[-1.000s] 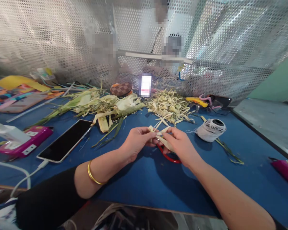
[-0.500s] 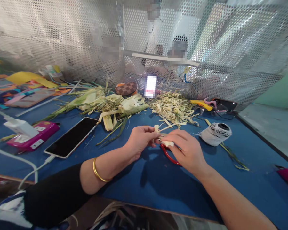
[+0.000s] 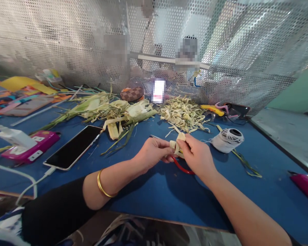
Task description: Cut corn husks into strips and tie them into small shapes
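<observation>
Between my hands is a pale corn husk strip [image 3: 179, 140], folded into a small loop above the blue table. My left hand [image 3: 154, 152] pinches the strip's left side between thumb and fingers. On its right side, my right hand [image 3: 198, 152] grips the upper part with thumb and forefinger. Red-handled scissors [image 3: 182, 168] lie on the table beneath the hands, partly hidden by them. Just beyond sits a heap of shredded husk strips [image 3: 183, 114]. Larger corn husks [image 3: 118, 114] are spread to the left of that heap.
A spool of white thread [image 3: 227, 140] stands at right. Charging on the left is a phone [image 3: 73, 147], beside a magenta power strip [image 3: 30, 147]. A checkered pouch [image 3: 131, 94] and yellow cutter [image 3: 212, 109] lie near the perforated metal screen [image 3: 87, 44].
My right hand has shifted its pinch up to the top of the husk strip, which now stands folded between my hands. The view has shifted slightly.
</observation>
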Available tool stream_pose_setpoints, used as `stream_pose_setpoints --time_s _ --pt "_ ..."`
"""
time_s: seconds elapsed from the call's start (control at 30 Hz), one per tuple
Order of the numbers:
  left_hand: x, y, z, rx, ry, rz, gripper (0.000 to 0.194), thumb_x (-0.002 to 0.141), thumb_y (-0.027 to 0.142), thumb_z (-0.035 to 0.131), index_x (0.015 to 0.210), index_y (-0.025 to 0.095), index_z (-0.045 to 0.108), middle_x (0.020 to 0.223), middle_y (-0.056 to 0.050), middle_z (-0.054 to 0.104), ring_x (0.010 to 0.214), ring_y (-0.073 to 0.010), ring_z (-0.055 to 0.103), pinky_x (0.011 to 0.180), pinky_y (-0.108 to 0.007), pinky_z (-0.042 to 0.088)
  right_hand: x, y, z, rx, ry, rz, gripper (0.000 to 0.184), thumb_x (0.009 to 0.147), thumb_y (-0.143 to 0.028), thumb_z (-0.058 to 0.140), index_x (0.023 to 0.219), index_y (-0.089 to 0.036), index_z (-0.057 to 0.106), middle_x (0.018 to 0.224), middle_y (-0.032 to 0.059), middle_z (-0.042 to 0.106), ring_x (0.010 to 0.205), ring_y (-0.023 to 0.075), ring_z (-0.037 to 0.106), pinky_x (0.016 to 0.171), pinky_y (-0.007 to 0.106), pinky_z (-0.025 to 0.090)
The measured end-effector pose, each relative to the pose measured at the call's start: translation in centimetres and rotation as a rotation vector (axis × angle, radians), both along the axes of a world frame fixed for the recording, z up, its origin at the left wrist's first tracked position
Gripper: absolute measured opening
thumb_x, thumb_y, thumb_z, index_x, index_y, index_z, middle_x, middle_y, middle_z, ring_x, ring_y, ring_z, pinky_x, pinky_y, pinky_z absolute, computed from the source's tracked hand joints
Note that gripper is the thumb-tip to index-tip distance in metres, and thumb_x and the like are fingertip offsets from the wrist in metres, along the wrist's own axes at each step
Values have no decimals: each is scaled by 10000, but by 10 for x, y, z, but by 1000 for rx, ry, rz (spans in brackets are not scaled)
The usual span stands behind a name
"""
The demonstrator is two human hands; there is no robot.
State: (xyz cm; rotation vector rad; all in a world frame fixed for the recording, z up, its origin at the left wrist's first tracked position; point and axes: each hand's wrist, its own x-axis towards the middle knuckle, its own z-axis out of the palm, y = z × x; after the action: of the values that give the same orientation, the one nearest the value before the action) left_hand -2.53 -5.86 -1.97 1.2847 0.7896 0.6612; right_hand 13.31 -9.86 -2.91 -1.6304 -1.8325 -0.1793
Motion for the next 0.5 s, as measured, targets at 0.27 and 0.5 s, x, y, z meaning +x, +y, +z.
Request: stream_pose_setpoints --time_s 0.27,0.5 --pt "4 -3 -4 75 49 32 44 693 170 698 716 147 727 576 -8 647 506 -84 563 541 -179 476 -5 4 -4 -215 359 -60 311 839 -395 458 592 -206 447 523 -32 468 537 126 414 498 235 298" --pt "6 -4 -4 17 44 125 109 745 126 642 658 138 706 550 -12 632 507 -90 588 498 -169 468 -8 7 -9 -344 674 -45 294 792 -470 531 677 -200 522 462 -64 441 448 111 381 453 238 297"
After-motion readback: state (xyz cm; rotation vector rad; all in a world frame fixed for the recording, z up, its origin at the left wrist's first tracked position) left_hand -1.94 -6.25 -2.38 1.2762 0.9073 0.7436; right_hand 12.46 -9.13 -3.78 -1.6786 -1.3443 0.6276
